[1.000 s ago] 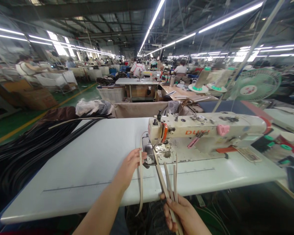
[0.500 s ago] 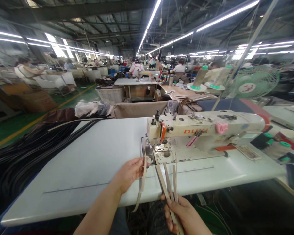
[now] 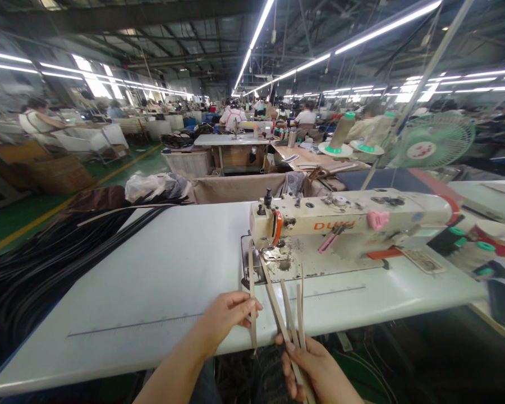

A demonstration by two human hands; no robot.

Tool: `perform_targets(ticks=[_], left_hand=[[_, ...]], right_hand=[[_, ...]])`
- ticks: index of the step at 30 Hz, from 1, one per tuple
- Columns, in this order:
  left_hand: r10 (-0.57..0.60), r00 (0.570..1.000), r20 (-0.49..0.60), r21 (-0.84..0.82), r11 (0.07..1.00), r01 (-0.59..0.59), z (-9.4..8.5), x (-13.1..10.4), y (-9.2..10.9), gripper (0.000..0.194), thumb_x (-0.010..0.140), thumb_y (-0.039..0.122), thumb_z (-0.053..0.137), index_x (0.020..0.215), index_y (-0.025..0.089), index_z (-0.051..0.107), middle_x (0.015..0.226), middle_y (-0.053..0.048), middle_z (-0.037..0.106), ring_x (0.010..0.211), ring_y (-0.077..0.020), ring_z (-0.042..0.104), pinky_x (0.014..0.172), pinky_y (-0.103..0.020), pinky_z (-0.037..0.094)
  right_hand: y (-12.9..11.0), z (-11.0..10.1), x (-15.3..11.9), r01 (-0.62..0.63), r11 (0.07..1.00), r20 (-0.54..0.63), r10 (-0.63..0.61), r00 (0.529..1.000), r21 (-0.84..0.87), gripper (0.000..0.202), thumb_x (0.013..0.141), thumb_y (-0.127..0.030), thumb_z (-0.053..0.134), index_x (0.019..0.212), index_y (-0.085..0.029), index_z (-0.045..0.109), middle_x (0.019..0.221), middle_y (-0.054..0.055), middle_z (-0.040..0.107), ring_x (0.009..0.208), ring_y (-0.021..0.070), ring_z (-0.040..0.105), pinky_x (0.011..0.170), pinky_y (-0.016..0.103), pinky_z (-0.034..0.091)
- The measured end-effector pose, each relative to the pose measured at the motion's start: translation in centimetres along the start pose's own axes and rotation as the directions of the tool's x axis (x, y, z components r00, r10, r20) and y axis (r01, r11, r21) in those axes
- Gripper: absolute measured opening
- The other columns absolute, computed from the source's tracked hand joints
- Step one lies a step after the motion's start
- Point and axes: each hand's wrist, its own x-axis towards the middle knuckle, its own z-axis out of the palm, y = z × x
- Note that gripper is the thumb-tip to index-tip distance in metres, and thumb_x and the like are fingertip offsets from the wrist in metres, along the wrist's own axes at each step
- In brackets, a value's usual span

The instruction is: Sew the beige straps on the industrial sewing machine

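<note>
The left hand (image 3: 227, 317) pinches a single beige strap (image 3: 251, 292) between thumb and fingers (image 3: 246, 307), near the front edge of the white counter (image 3: 151, 280). That strap runs almost straight up from the pinch to the needle end of the cream sewing machine (image 3: 349, 221), and its lower end hangs just past the counter's edge. The right hand (image 3: 320, 373) sits lower, off the front edge of the counter, its fingers closed around a bundle of beige straps (image 3: 292, 314) — three or so strips that fan upward and leftward toward the machine's presser foot area (image 3: 273, 255). The two hands are near each other but apart, the single strap just left of the bundle.

The machine's head stands directly behind the straps, so anything fed forward meets it first. To the left, a heap of black straps (image 3: 46, 264) spills over the far-left corner of the counter, well apart from both hands. Behind the counter lie a crumpled plastic bag (image 3: 155, 188) and a tan fabric bin (image 3: 239, 188). Right of the machine are thread cones (image 3: 340, 134) on a stand, a green fan (image 3: 433, 140), and dark parts with green caps (image 3: 471, 252) at the counter's right end.

Farther back, other people sit at sewing stations under long ceiling lights — one person (image 3: 37, 120) at far left beside white bins.
</note>
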Motion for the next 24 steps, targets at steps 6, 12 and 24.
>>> perform_targets(ticks=[6, 12, 24], left_hand=[[-0.067, 0.998, 0.005, -0.123, 0.99, 0.067, -0.6, 0.6, -0.8, 0.043, 0.083, 0.042, 0.072, 0.115, 0.015, 0.072, 0.1, -0.012, 0.069, 0.078, -0.0226, 0.069, 0.066, -0.033, 0.057], [0.346, 0.938, 0.011, 0.528, 0.795, -0.3, -1.9, 4.0, -0.9, 0.025, 0.083, 0.022, 0.07, 0.107, 0.025, 0.079, 0.115, -0.01, 0.071, 0.107, -0.0291, 0.068, 0.094, -0.042, 0.055], [0.598, 0.782, 0.176, 0.878, 0.264, -0.4, -1.2, 8.3, -1.8, 0.035, 0.105, 0.033, 0.048, 0.131, 0.019, 0.068, 0.136, -0.01, 0.068, 0.135, -0.0269, 0.056, 0.123, -0.05, 0.036]], right_hand=[[-0.4, 0.7, -0.7, 0.011, 1.0, -0.033, -0.011, 0.999, -0.004, 0.056, 0.07, -0.056, 0.086, 0.103, -0.014, 0.069, 0.06, 0.001, 0.066, 0.041, 0.0097, 0.057, 0.036, 0.015, 0.032], [-0.2, 0.5, -0.8, 0.007, 1.0, -0.03, -0.008, 1.0, -0.025, 0.06, 0.068, -0.058, 0.087, 0.104, -0.014, 0.069, 0.059, 0.001, 0.065, 0.04, 0.01, 0.057, 0.036, 0.016, 0.034], [-0.5, 0.4, -1.0, -0.003, 0.999, -0.022, 0.002, 1.0, -0.042, 0.063, 0.068, -0.061, 0.086, 0.105, -0.013, 0.069, 0.061, 0.001, 0.066, 0.041, 0.0105, 0.059, 0.037, 0.016, 0.033]])
